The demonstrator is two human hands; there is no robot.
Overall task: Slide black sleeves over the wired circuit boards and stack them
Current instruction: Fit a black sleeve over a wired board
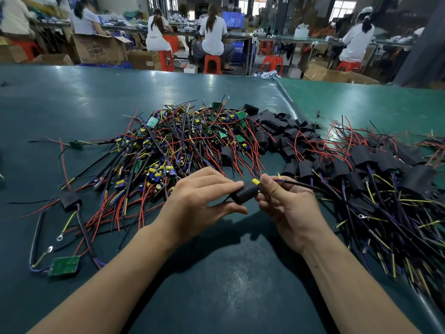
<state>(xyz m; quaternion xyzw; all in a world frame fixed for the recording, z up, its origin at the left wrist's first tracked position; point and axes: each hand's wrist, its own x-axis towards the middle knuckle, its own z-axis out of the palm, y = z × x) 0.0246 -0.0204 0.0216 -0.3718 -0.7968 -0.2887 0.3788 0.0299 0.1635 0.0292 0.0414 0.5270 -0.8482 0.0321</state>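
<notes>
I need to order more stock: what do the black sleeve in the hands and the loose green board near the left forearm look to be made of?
Black sleeve: matte, soft-looking tubing, probably heat-shrink plastic or rubbery film; it shows no shine. Green circuit board: flat, rigid, likely lacquered laminate, faintly glossy. Left hand and right hand both grip the sleeved piece.

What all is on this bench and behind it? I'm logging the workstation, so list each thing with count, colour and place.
Bare wired boards: large pile, green boards with red, black, yellow wires, centre.
Empty sleeves: heap, black, behind centre-right.
Sleeved boards: large stack, black, right.
Loose green board: one, near left.
Loose sleeved board: one, black, left.
Table: one, dark green mat.
Stools: several, red, background.
Cardboard boxes: several, brown, background.
Workers: several, seated, backs turned.
Held sleeve: one, black, between both hands.
Left hand: grip on the sleeve.
Right hand: grip on the board's wires.
</notes>
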